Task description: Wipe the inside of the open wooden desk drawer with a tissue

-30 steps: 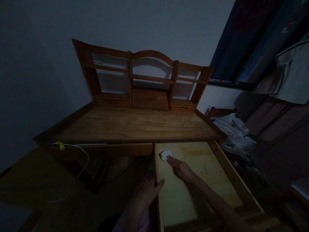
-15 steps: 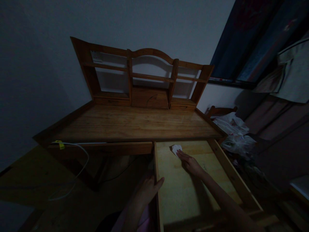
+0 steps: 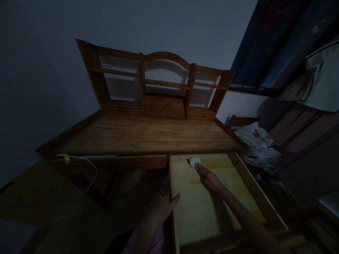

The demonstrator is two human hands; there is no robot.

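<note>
A wooden drawer [image 3: 191, 215] with a pale bottom stands pulled out from the desk [image 3: 159, 132]. Inside it, near the back left corner, my right hand [image 3: 209, 178] presses a crumpled white tissue or cloth [image 3: 195, 162] flat against the bottom with its fingertips. My left hand [image 3: 162, 208] is on the drawer's left side wall, the thumb hooked over the top edge and the fingers on the outer side, partly lost in shadow.
A wooden shelf unit [image 3: 164, 84] stands on the desk against the wall. A white cable [image 3: 94, 173] with a yellow tag [image 3: 66, 158] hangs at the left front edge. White plastic bags [image 3: 255, 135] are piled beside the desk at right, below hanging clothes [image 3: 324, 76].
My right hand and the white tissue or cloth have shifted slightly to the right along the drawer bottom. The left hand stays at the side wall.
</note>
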